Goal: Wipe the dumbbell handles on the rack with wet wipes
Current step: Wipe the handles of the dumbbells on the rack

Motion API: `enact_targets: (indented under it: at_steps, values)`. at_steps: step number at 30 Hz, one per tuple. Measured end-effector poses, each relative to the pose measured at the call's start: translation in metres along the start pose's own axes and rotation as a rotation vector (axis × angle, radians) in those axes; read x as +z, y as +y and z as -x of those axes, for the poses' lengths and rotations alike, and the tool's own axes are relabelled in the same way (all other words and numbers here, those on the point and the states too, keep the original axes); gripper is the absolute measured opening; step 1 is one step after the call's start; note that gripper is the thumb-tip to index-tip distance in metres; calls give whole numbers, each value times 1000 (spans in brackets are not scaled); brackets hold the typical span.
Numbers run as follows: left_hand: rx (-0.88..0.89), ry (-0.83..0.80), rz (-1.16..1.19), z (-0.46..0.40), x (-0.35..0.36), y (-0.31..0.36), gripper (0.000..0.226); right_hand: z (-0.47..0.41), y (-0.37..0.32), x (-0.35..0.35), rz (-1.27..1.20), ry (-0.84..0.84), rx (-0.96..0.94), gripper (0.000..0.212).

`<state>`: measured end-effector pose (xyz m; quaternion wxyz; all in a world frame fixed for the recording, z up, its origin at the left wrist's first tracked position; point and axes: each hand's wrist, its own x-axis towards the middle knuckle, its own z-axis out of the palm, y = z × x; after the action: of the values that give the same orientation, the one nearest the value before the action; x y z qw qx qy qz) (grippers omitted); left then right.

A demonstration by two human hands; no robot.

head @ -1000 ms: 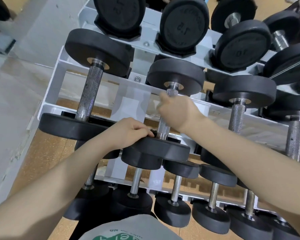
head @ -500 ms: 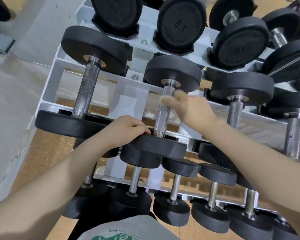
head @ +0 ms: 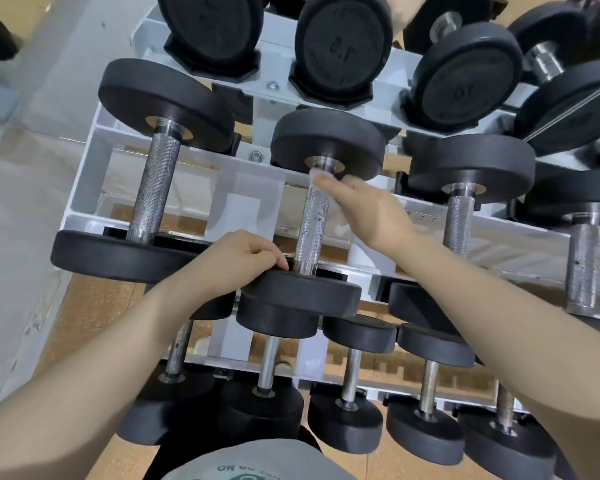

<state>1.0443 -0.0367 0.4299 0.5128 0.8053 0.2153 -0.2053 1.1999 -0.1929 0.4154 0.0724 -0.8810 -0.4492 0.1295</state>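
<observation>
The white rack (head: 84, 188) carries three tiers of black dumbbells, seen from above. The dumbbell under work (head: 317, 209) lies on the middle tier at the frame's centre, its knurled handle (head: 314, 223) running from 12 to 6 o'clock between a far head and a near head.

The right hand (head: 368, 213) sits at 3 o'clock of that handle. Its fingers are extended leftward across the handle's far end, pressing a small pale wet wipe (head: 315, 174) against the metal just below the far head. Whether the thumb curls beneath the bar cannot be told.

The left hand (head: 243, 261) lies at 9 o'clock of the handle's near end, fingers curled over the top edge of the near head, fingertips close beside the collar.

A larger dumbbell (head: 153, 188) lies at 9 o'clock of the worked one, and another (head: 461, 209) at 3 o'clock. Upper-tier dumbbells stand at 12 o'clock, smaller ones at 6 o'clock. A grey shirt (head: 257, 462) with green print shows at the bottom edge.
</observation>
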Motion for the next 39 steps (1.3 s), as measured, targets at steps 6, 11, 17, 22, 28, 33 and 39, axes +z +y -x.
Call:
enact_targets:
  at_steps: [6,11,17,22,28,33,39]
  values:
    - [-30,-9,2,-6,2,0,21,43,-3,16,-54,-128,-460,48]
    - [33,-9,-53,-13,1,0,35,34,8,0,-697,39,79,36]
    - [140,-49,17,-13,9,12,64,-8,-7,8,-1239,16,625,39]
    - [195,-79,-77,-15,6,13,73,-16,-15,22,-1444,-77,625,42]
    - [224,-78,-112,-17,5,9,74,19,-15,25,-1332,-452,644,41]
    - [237,-72,-119,-20,5,5,72,-10,-17,2,-1748,-136,592,46]
    - [258,-72,-144,-21,7,2,72,-6,-21,15,-1712,-161,676,32]
